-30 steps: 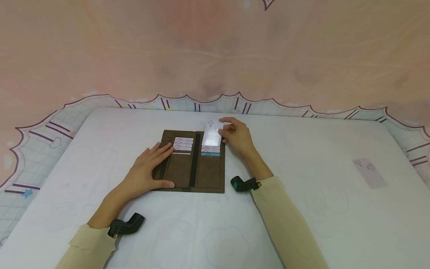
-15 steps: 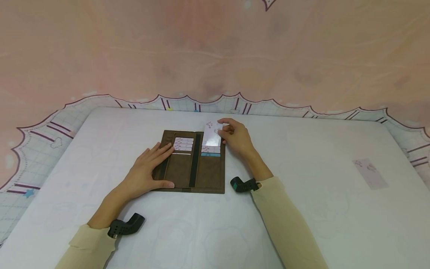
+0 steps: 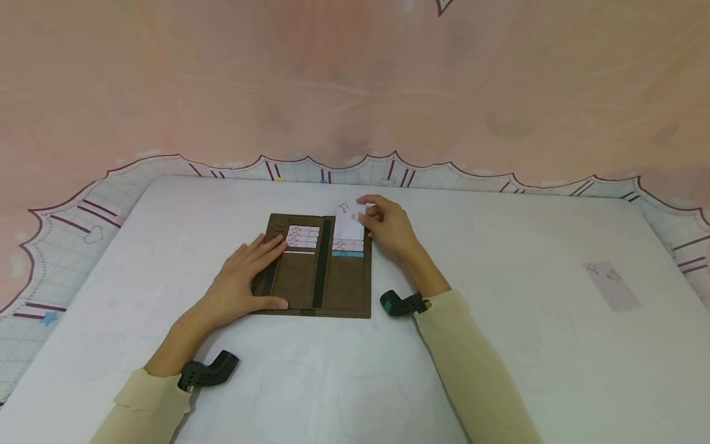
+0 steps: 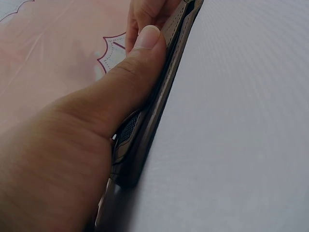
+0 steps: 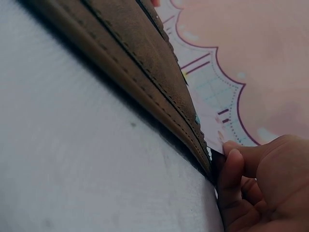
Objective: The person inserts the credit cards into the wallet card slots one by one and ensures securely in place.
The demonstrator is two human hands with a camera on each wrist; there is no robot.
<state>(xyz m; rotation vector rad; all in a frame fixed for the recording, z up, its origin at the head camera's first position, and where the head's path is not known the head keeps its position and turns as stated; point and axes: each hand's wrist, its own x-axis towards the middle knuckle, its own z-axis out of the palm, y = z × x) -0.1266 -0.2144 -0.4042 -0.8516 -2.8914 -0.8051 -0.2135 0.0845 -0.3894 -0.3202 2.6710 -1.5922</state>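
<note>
A brown wallet (image 3: 346,287) lies spread open on the white table, with several pale printed cards (image 3: 302,237) in its left slots. My left hand (image 3: 244,283) rests on the wallet's left panel, fingers extended and thumb along the near edge; the left wrist view shows that thumb (image 4: 130,72) on the cover. At the upper right slots, my right hand (image 3: 392,225) pinches the right edge of a white card (image 3: 349,222) with pink print. Its lower end meets the slots, above other cards and a blue one (image 3: 347,254). In the right wrist view, thumb and finger hold the card's edge (image 5: 215,130).
A single pale card (image 3: 612,286) lies apart on the far right of the table. Behind the table's back edge hangs a pinkish cloth (image 3: 355,92) with a scalloped white border. Black wrist cameras (image 3: 209,370) sit on both wrists.
My right hand and the white card have shifted slightly left, and the glare on the card has faded. The left hand and wallet stay in place.
</note>
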